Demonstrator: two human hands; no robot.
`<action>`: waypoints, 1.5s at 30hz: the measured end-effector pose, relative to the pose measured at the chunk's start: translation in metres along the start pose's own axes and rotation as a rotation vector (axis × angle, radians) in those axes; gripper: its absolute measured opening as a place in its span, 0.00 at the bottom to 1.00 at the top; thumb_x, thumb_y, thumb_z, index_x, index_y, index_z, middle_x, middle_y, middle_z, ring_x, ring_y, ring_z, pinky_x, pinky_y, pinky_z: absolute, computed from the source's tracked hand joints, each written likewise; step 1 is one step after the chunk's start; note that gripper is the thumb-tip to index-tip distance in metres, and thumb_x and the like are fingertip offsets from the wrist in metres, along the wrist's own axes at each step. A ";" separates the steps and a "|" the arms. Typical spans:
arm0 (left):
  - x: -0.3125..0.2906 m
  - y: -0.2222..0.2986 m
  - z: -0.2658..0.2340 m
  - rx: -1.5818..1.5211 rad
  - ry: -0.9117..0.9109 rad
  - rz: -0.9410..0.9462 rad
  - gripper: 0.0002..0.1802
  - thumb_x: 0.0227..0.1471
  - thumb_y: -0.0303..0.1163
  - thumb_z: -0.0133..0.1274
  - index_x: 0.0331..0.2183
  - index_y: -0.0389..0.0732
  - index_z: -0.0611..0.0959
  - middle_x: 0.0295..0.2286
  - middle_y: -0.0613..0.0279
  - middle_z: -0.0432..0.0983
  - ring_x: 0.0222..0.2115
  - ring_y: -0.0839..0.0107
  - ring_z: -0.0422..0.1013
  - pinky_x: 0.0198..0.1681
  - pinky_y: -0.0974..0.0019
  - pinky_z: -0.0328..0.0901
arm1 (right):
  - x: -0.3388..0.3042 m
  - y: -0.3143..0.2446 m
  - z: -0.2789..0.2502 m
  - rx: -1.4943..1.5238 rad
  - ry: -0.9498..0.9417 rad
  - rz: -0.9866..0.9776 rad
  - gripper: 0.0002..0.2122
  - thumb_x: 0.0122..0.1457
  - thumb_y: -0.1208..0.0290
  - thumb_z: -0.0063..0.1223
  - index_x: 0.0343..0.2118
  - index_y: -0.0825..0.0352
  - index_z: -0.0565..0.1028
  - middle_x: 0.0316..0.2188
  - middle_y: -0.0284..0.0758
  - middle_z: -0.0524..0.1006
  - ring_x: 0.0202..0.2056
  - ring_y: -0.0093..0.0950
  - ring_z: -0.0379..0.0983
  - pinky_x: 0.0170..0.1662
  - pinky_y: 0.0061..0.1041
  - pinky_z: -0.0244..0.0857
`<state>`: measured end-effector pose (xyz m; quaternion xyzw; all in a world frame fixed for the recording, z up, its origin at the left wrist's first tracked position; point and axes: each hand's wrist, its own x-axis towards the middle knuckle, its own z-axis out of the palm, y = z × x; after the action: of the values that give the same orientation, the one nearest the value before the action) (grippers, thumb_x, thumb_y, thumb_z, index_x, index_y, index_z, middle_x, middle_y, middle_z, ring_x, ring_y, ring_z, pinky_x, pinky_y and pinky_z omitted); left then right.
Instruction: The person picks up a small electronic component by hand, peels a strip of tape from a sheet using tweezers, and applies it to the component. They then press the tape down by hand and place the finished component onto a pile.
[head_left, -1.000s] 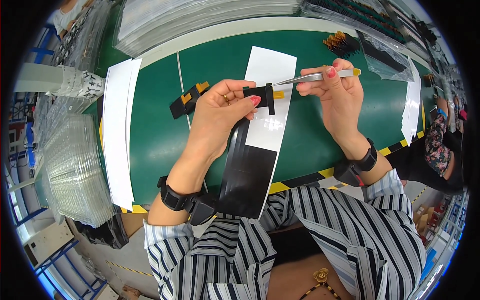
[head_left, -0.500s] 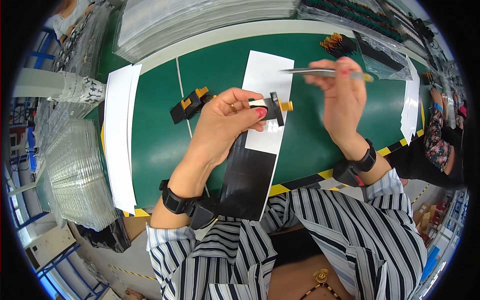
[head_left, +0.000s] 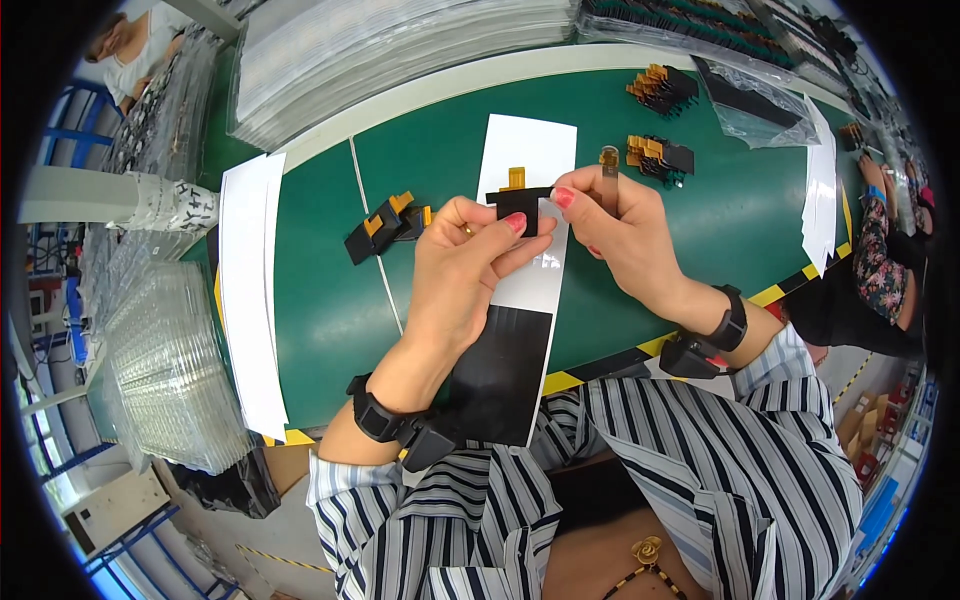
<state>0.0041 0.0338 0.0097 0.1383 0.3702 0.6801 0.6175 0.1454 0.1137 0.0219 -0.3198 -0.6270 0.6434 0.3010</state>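
Note:
My left hand (head_left: 450, 265) pinches a small flat black part (head_left: 519, 207) between thumb and fingers, its gold connector tab (head_left: 516, 178) pointing away from me. At the part's right end, the thumb and finger of my right hand (head_left: 635, 245) close in on its edge; whether they grip it is hard to tell. Tweezers (head_left: 610, 180) stand upright, tucked in my right fingers. Beneath both hands lies a white sheet (head_left: 530, 150), with a glossy black sheet (head_left: 500, 370) nearer to me.
Similar black parts with gold tabs lie left (head_left: 380, 228) and in two piles at right (head_left: 662, 158), (head_left: 662, 90). White strips (head_left: 250, 300) line the left edge. Stacked clear trays (head_left: 170, 360) stand at left. A plastic bag (head_left: 750, 105) sits back right. Other people are at both sides.
My right hand has come left to the black part, and the tweezers have swung from pointing left to upright. The part has turned, its gold tab now facing away instead of right.

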 end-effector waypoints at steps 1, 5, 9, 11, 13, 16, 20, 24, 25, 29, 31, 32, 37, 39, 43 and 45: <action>0.000 0.000 0.000 0.014 0.010 -0.006 0.05 0.45 0.16 0.44 0.26 0.36 0.68 0.31 0.47 0.71 0.34 0.57 0.72 0.40 0.62 0.68 | 0.000 0.001 0.000 0.004 -0.005 0.006 0.07 0.55 0.71 0.46 0.31 0.70 0.71 0.15 0.23 0.62 0.16 0.10 0.53 0.18 0.11 0.46; 0.001 0.000 -0.001 0.025 0.051 -0.029 0.05 0.45 0.16 0.45 0.25 0.36 0.68 0.31 0.47 0.71 0.34 0.57 0.72 0.40 0.62 0.69 | 0.001 0.003 0.000 0.023 -0.019 0.020 0.07 0.55 0.71 0.46 0.29 0.70 0.71 0.14 0.22 0.62 0.15 0.10 0.52 0.17 0.11 0.46; 0.001 0.000 -0.002 0.003 0.053 -0.021 0.05 0.45 0.16 0.45 0.25 0.36 0.68 0.30 0.47 0.72 0.34 0.57 0.72 0.40 0.63 0.69 | 0.001 0.004 0.000 0.040 -0.022 0.025 0.07 0.55 0.71 0.46 0.29 0.70 0.71 0.14 0.22 0.62 0.16 0.10 0.53 0.17 0.11 0.46; 0.001 -0.001 -0.003 0.000 0.047 -0.027 0.05 0.45 0.16 0.45 0.25 0.36 0.68 0.30 0.48 0.72 0.34 0.57 0.72 0.40 0.63 0.69 | 0.001 0.006 -0.002 0.027 -0.021 0.039 0.07 0.55 0.71 0.46 0.29 0.70 0.71 0.14 0.22 0.63 0.16 0.10 0.53 0.17 0.11 0.45; 0.001 -0.001 -0.003 -0.006 0.037 -0.034 0.05 0.45 0.16 0.45 0.25 0.36 0.68 0.29 0.48 0.72 0.34 0.57 0.71 0.40 0.63 0.69 | 0.002 0.008 -0.004 0.009 -0.019 0.053 0.06 0.55 0.72 0.46 0.29 0.70 0.71 0.14 0.22 0.63 0.16 0.10 0.53 0.17 0.11 0.46; 0.000 0.000 -0.002 -0.012 0.014 0.007 0.06 0.45 0.16 0.45 0.25 0.37 0.68 0.29 0.49 0.72 0.34 0.56 0.71 0.40 0.63 0.69 | 0.003 0.008 -0.004 -0.024 -0.025 0.076 0.06 0.55 0.72 0.46 0.29 0.70 0.71 0.15 0.23 0.64 0.16 0.09 0.53 0.17 0.11 0.46; -0.002 -0.002 -0.001 -0.001 0.016 0.053 0.07 0.45 0.15 0.44 0.25 0.37 0.67 0.29 0.50 0.72 0.35 0.57 0.71 0.40 0.62 0.69 | 0.001 0.004 -0.002 -0.130 0.135 -0.065 0.05 0.54 0.76 0.47 0.31 0.71 0.71 0.21 0.25 0.67 0.18 0.10 0.56 0.19 0.10 0.49; -0.003 -0.005 0.005 0.047 -0.004 0.110 0.08 0.45 0.14 0.44 0.24 0.37 0.65 0.30 0.51 0.71 0.36 0.59 0.71 0.41 0.62 0.68 | -0.006 0.008 -0.001 -0.234 0.095 -0.342 0.04 0.52 0.79 0.48 0.31 0.72 0.71 0.27 0.28 0.68 0.23 0.10 0.60 0.23 0.09 0.53; -0.003 -0.005 0.007 0.069 -0.019 0.131 0.08 0.45 0.14 0.44 0.23 0.37 0.65 0.31 0.51 0.71 0.36 0.60 0.71 0.41 0.62 0.68 | -0.007 0.007 -0.001 -0.239 0.083 -0.309 0.04 0.52 0.80 0.48 0.31 0.72 0.72 0.28 0.28 0.68 0.24 0.11 0.61 0.23 0.09 0.54; -0.003 -0.009 0.006 0.105 -0.040 0.152 0.09 0.45 0.14 0.44 0.23 0.37 0.64 0.32 0.52 0.71 0.35 0.64 0.70 0.42 0.62 0.68 | -0.007 0.005 -0.001 -0.241 0.053 -0.233 0.04 0.51 0.81 0.49 0.31 0.72 0.72 0.30 0.30 0.69 0.26 0.12 0.63 0.25 0.09 0.55; -0.003 -0.010 0.005 0.113 -0.052 0.146 0.08 0.45 0.14 0.45 0.24 0.37 0.64 0.32 0.53 0.71 0.35 0.66 0.70 0.41 0.64 0.67 | -0.008 0.006 -0.001 -0.229 0.037 -0.217 0.03 0.51 0.80 0.49 0.30 0.72 0.72 0.29 0.29 0.69 0.26 0.12 0.63 0.25 0.09 0.55; -0.003 -0.011 0.005 0.119 -0.064 0.143 0.08 0.45 0.14 0.46 0.24 0.37 0.65 0.33 0.53 0.71 0.35 0.68 0.70 0.41 0.66 0.67 | -0.008 0.006 -0.002 -0.229 0.039 -0.216 0.03 0.51 0.80 0.49 0.30 0.72 0.72 0.29 0.29 0.69 0.26 0.12 0.63 0.25 0.09 0.55; -0.006 -0.008 0.009 0.492 0.057 0.332 0.07 0.43 0.17 0.51 0.25 0.35 0.69 0.31 0.59 0.71 0.31 0.74 0.69 0.36 0.74 0.64 | -0.006 0.009 -0.003 -0.218 0.051 -0.236 0.03 0.51 0.81 0.49 0.29 0.72 0.72 0.28 0.29 0.69 0.25 0.12 0.63 0.25 0.09 0.55; -0.005 -0.006 0.003 0.670 0.078 0.471 0.07 0.42 0.18 0.52 0.25 0.36 0.71 0.30 0.60 0.71 0.30 0.74 0.68 0.34 0.75 0.62 | -0.005 0.008 -0.003 -0.169 0.113 -0.205 0.03 0.50 0.81 0.50 0.29 0.72 0.72 0.28 0.29 0.69 0.24 0.12 0.62 0.24 0.09 0.55; -0.006 -0.003 -0.001 1.039 0.122 0.727 0.06 0.40 0.19 0.54 0.25 0.35 0.75 0.27 0.63 0.69 0.28 0.76 0.65 0.32 0.76 0.60 | -0.005 0.009 -0.004 -0.247 0.042 -0.268 0.03 0.50 0.81 0.50 0.29 0.72 0.72 0.28 0.29 0.69 0.23 0.11 0.61 0.23 0.09 0.53; -0.007 -0.004 0.001 1.070 0.121 0.686 0.05 0.40 0.18 0.54 0.26 0.34 0.76 0.27 0.64 0.68 0.28 0.78 0.64 0.33 0.78 0.60 | -0.006 0.007 -0.003 -0.249 0.038 -0.257 0.03 0.50 0.81 0.50 0.29 0.72 0.72 0.28 0.29 0.69 0.22 0.11 0.61 0.23 0.09 0.53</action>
<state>0.0091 0.0270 0.0092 0.4997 0.6274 0.5668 0.1881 0.1517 0.1104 0.0146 -0.2840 -0.7317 0.5109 0.3505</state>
